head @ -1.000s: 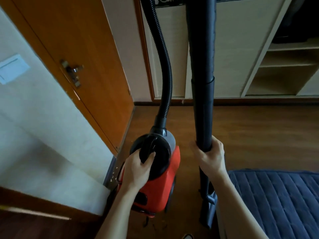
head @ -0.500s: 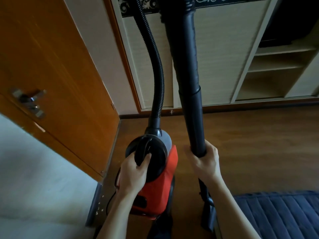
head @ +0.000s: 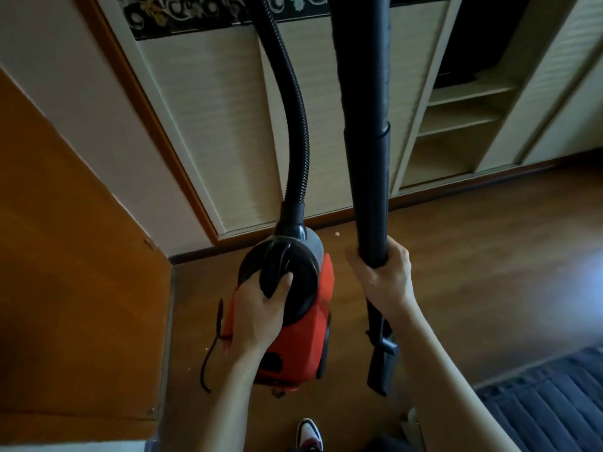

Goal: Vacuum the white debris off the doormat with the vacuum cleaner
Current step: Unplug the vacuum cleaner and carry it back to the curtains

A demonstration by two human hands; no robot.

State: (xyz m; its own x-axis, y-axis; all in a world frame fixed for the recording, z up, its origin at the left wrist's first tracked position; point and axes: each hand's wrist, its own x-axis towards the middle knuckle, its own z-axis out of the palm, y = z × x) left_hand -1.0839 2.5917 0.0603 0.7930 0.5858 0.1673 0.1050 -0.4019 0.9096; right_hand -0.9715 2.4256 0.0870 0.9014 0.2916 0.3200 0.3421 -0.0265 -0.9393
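**Item:** vacuum cleaner (head: pixel 293 337), red canister with a round black top, centre of the frame. I cannot tell whether it stands on the wooden floor (head: pixel 473 256) or hangs just above it

**Target:** doormat (head: pixel 548 409), dark blue and quilted, lower right corner, well apart from the canister. No white debris can be made out on the part that shows. One pale speck (head: pixel 337 234) lies on the floor just above the canister

**Parts:**
- Ribbed black hose (head: pixel 298 125), rising from the canister to the top edge
- Rigid black wand (head: pixel 368 158) in two sections, running down from top centre
- Narrow nozzle (head: pixel 380 367) at the wand's end, lower centre-right
- Loose black cord (head: pixel 212 353), left of the canister

**Grip:**
- Left hand (head: pixel 257 308): fingers curled round the black carry handle (head: pixel 277 269)
- Right hand (head: pixel 385 282): wrapped round the lower wand

**Handling (judged):**
- The canister is hard plastic, probably fairly heavy, and best lifted by its handle
- The wand is stiff and light, and steers well from a low hold
- The hose is springy and likely to tug the canister
- The cord may snag
- The mat is soft and may ruck under the nozzle

**Markings:** no brand, label or writing can be read. The floral band (head: pixel 195 14) at upper left is ornament only
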